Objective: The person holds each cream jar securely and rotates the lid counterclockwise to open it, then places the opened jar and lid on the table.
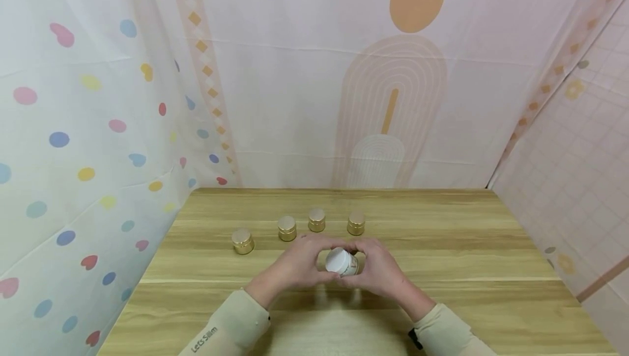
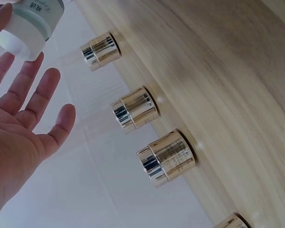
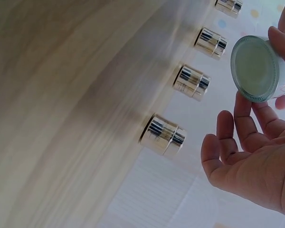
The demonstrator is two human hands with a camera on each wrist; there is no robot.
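Note:
A small glass jar with a white lid (image 1: 342, 262) is held tilted above the table between both hands. My left hand (image 1: 306, 263) grips it at the lid, thumb and fingers curled round the white rim; in the left wrist view the outer fingers spread away from it. Opposite, my right hand (image 1: 378, 268) pinches the glass body near the base. The right wrist view shows the pale green round bottom of the jar (image 3: 254, 69). Printed lettering runs along its side. Beyond the hands stand several gold lidded jars, among them one gold jar (image 1: 287, 229) near the left hand.
The gold jars stand in a loose, uneven row on the wood-grain table (image 1: 442, 247); the leftmost gold jar (image 1: 243, 241) sits apart from the others. A patterned curtain (image 1: 290, 99) hangs behind the table's far edge, and a dotted curtain (image 1: 78, 192) borders the left.

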